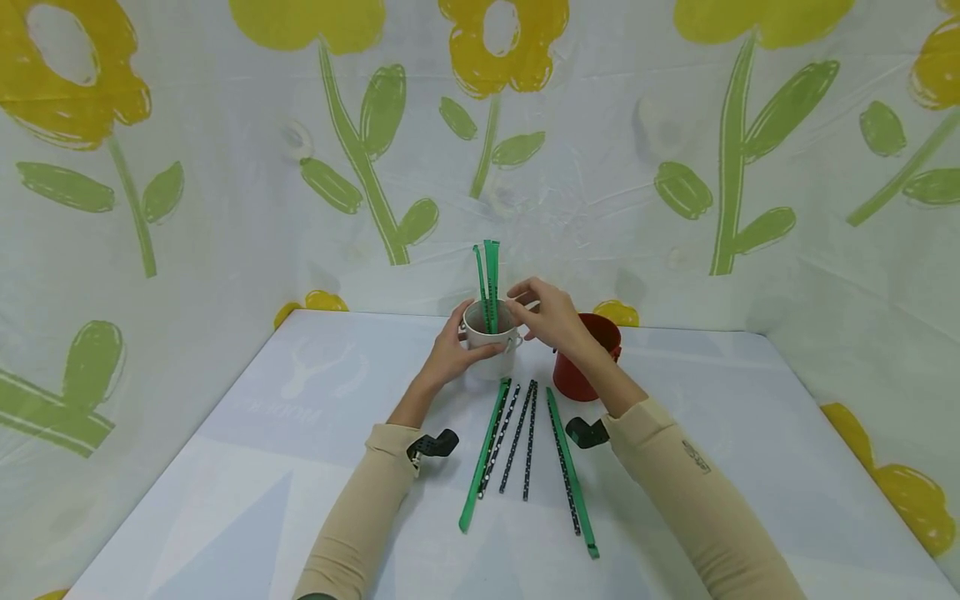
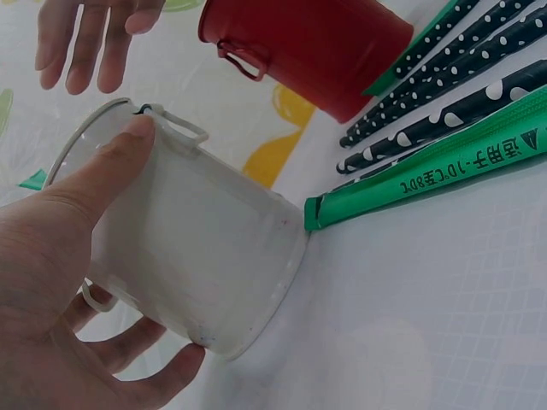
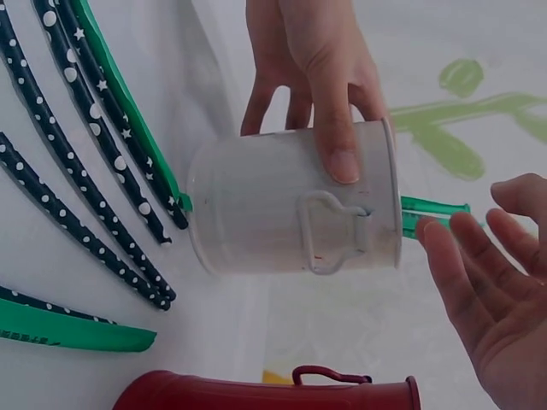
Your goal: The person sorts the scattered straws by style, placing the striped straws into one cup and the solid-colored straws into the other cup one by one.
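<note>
1. White enamel is what my left hand [image 1: 448,354] grips in the head view: fingers and thumb curl around the side of the white cup [image 1: 491,342], which stands upright on the pale table [image 1: 300,467], near its far edge. Two green sleeves [image 1: 488,283] stand in the cup and rise above its rim. My right hand [image 1: 550,315] hovers just over the rim with fingers loosely spread, holding nothing. The red cup [image 1: 588,358] stands just beside the white one, behind my right wrist. In front of both cups, green sleeves and dotted black straws [image 1: 517,437] lie in a fan on the table.

2. From the left wrist, my thumb [image 2: 111,166] presses the cup's side up near the rim, and my fingertips [image 2: 162,371] wrap round from below. The white cup [image 2: 205,256] meets the table at its base, with the end of a green sleeve [image 2: 427,175] just beside it. My right hand's fingers [image 2: 85,43] hang relaxed and apart above the rim. The red cup [image 2: 316,47] sits beyond.

3. From the right wrist, my left hand [image 3: 312,77] clasps the white cup [image 3: 282,209], thumb flat beside the wire handle [image 3: 329,231]. The green sleeves [image 3: 432,209] poke from its mouth. My right hand [image 3: 491,290] is wide, palm facing the rim, apart from it. The dotted straws [image 3: 81,188] lie beside the cup's base, and the red cup [image 3: 265,393] lies along the bottom edge.
</note>
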Demonstrator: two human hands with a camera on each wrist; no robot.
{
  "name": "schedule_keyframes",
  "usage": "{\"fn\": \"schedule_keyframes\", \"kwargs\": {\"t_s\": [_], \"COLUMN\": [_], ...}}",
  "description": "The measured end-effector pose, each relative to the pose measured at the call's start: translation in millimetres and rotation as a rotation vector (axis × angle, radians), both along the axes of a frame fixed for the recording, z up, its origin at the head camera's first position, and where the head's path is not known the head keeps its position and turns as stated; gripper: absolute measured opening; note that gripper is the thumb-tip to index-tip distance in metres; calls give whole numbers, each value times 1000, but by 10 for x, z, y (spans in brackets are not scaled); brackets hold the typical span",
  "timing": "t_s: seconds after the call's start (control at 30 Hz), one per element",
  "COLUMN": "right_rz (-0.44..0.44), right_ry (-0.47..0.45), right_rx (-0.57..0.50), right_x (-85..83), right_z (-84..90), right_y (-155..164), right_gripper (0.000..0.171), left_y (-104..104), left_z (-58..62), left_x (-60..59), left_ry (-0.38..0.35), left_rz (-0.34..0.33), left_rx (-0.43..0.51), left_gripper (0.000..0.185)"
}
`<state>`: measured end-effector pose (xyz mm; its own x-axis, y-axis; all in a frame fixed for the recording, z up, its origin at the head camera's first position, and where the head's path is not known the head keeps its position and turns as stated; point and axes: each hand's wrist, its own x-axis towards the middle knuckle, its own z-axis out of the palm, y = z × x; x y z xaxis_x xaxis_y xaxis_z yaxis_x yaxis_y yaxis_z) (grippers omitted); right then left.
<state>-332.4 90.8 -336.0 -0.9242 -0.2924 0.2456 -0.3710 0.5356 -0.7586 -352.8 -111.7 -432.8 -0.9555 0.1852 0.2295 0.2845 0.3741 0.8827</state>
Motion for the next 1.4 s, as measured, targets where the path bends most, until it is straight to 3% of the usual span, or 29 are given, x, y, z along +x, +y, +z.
{"fn": "schedule_keyframes", "kwargs": {"t_s": [0.7,1.07,1.4], "right_rz": [40,37,-15], "right_ry": [51,140,112], "right_rx": [9,118,193], "right_x": [326,516,686], "right_z": [-68,-115,-254], "right_y": [78,76,153], "right_gripper": [29,27,32], "left_y": [-19,-23,-8], "left_z": [20,5,-6], "left_x": [9,23,3], "left_ry": [-4,14,29], "left_rz": [-18,-15,-13], "left_rx": [8,1,7], "left_gripper": [96,96,96]}}
